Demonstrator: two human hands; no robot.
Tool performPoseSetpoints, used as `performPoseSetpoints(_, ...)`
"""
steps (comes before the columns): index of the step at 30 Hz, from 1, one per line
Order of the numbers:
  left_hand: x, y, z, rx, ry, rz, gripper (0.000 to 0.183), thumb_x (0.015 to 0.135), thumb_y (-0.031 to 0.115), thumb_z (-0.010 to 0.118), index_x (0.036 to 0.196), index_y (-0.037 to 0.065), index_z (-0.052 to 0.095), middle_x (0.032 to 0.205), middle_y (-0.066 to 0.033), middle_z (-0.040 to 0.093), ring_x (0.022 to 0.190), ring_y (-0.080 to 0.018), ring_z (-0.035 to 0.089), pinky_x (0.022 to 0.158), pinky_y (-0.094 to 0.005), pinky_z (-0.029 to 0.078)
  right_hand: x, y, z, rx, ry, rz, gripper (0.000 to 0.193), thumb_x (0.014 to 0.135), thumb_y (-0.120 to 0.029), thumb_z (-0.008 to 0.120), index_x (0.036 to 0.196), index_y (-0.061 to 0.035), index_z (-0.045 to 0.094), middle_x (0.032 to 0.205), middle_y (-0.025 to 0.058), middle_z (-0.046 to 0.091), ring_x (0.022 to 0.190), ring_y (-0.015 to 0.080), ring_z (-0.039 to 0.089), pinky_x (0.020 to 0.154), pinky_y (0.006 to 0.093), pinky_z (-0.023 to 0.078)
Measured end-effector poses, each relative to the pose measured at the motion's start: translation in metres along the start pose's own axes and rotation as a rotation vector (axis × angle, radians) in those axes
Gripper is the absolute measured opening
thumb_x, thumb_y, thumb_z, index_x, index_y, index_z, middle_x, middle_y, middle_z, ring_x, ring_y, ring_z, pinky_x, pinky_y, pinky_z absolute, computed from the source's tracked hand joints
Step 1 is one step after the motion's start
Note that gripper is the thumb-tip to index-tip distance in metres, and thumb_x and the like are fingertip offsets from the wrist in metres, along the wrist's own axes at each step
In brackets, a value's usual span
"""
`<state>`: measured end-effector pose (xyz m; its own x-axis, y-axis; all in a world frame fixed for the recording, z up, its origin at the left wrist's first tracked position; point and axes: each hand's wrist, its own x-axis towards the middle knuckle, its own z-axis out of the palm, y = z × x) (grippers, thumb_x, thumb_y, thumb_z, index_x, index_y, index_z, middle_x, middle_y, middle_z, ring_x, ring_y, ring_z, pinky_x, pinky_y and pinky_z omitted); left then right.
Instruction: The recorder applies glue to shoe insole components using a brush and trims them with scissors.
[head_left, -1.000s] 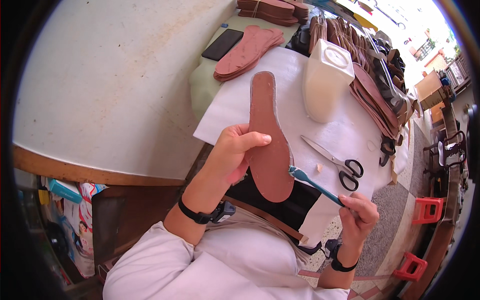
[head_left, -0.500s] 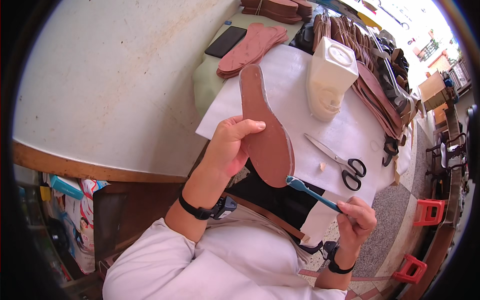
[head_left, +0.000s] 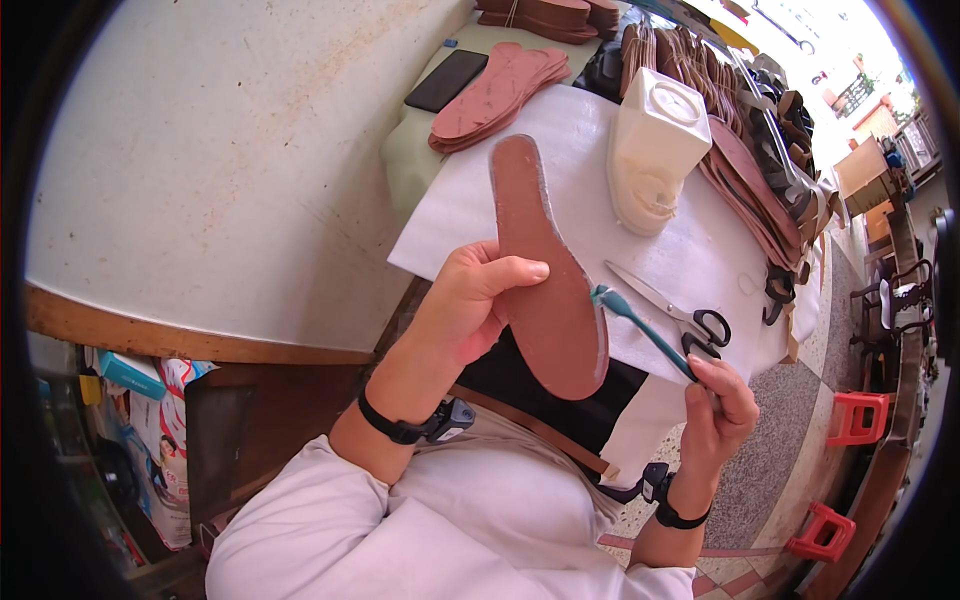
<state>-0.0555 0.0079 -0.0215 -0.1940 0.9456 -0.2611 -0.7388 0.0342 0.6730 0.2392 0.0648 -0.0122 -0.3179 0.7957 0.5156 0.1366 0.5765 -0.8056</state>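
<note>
My left hand [head_left: 478,300] grips a reddish-brown insole [head_left: 552,320] at its middle, thumb on top and fingers underneath. The insole is raised above the table, narrow end pointing away, with a whitish wet-looking line along its right edge. Between the thumb and fingers of my right hand [head_left: 722,405] is a slim blue brush [head_left: 645,330], shaped like a toothbrush. Its white-smeared head touches the insole's right edge near the wide part. Black-handled scissors [head_left: 668,305] lie just beyond the brush on a white sheet [head_left: 560,150].
A white plastic container [head_left: 655,150] with a cut-open side stands on the sheet. Stacked pink insoles [head_left: 500,95] and a black phone [head_left: 447,80] lie at the back left. Bundled brown insoles [head_left: 690,65] and dark straps line the far right. Red stools [head_left: 858,418] stand on the floor.
The brush has moved up along the insole's right edge from its wide bottom end, and my right hand has risen slightly with it. The insole has shifted a little right and toward me.
</note>
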Motion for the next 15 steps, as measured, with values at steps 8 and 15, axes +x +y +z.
performPoseSetpoints(8, 0.008, -0.005, 0.006, -0.126, 0.246, 0.308, 0.013, 0.091, 0.006, 0.072, 0.103, 0.003, 0.069, 0.098, -0.0039, 0.071, 0.088, -0.0111, 0.067, 0.081, -0.0275, 0.054, -0.018, -0.015, 0.007, -0.091, 0.051, -0.104, 0.025, 0.076, 0.005, 0.072, 0.100, 0.0036, 0.074, 0.068, 0.0058, 0.056, 0.057, 0.0138, 0.047, 0.053, 0.0268, 0.032)
performPoseSetpoints(15, 0.012, -0.016, 0.008, -0.214, 0.227, 0.318, 0.025, 0.096, 0.011, 0.066, 0.120, 0.003, 0.063, 0.118, -0.0072, 0.069, 0.111, -0.0196, 0.065, 0.100, -0.0376, 0.049, -0.026, -0.022, 0.038, -0.233, -0.035, -0.206, 0.033, 0.073, 0.004, 0.075, 0.105, -0.0005, 0.076, 0.064, 0.0045, 0.054, 0.052, 0.0186, 0.046, 0.050, 0.0309, 0.034)
